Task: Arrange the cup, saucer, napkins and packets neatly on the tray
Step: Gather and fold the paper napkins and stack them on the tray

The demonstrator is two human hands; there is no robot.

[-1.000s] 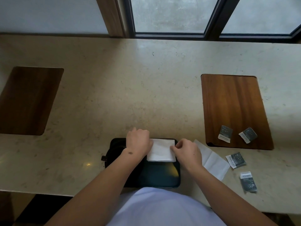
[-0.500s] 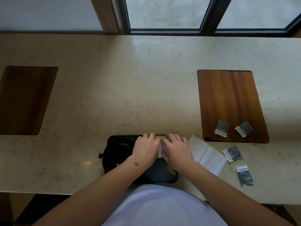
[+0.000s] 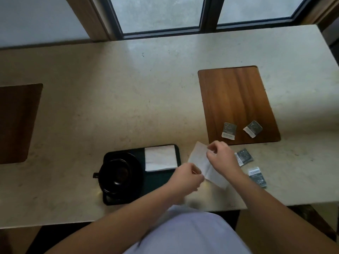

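A black tray (image 3: 161, 182) lies at the counter's near edge. On its left half a black cup (image 3: 117, 176) stands on a black saucer (image 3: 134, 162). A folded white napkin (image 3: 160, 160) lies flat on the tray's far right corner. Right of the tray, a second white napkin (image 3: 199, 158) is held by both hands: my left hand (image 3: 189, 178) pinches its near left edge, my right hand (image 3: 222, 156) pinches its far right part. Two grey packets (image 3: 244, 156) (image 3: 256, 177) lie on the counter just right of my right hand. Two more packets (image 3: 229, 130) (image 3: 253, 128) lie on a wooden inlay.
The beige stone counter (image 3: 128, 99) has a wooden inlay (image 3: 236, 99) at the right and another wooden inlay (image 3: 16, 121) at the left. Window frames (image 3: 207, 28) run along the far side. The counter ends at the right edge near the window.
Both hands left the folded napkin on the tray and moved right onto the second napkin, taking hold of it. The camera has also shifted to the right.
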